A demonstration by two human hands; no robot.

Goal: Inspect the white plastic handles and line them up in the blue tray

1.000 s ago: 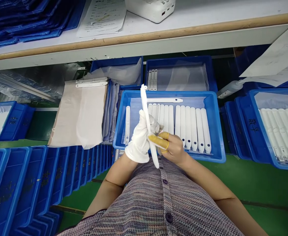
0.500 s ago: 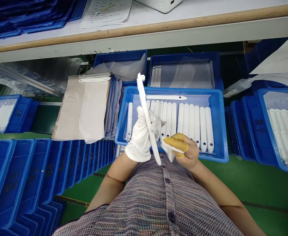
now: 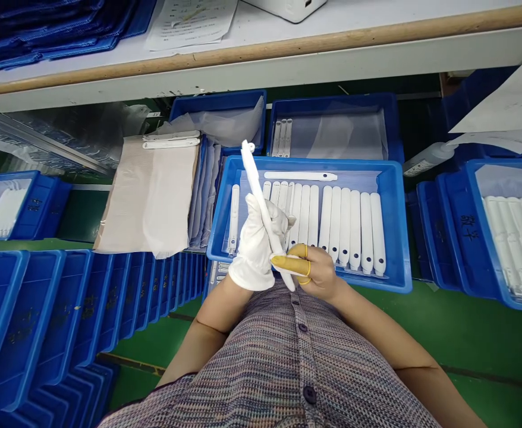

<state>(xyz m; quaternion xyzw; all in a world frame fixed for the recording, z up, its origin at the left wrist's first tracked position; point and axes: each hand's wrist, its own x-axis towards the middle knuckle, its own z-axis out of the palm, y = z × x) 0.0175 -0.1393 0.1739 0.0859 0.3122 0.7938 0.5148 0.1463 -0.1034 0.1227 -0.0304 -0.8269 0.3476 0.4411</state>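
Your gloved left hand (image 3: 254, 252) is clenching a long white plastic bar (image 3: 260, 199) above a blue tray (image 3: 398, 238), your right hand (image 3: 320, 272) is pinching a white wipe (image 3: 283, 266) against it, and a slip could drop the bar onto the tray's white bars (image 3: 345, 229).

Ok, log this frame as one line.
left white-gloved hand grips long white plastic bar | right hand, yellow finger cots, pinches bar | below: blue plastic tray
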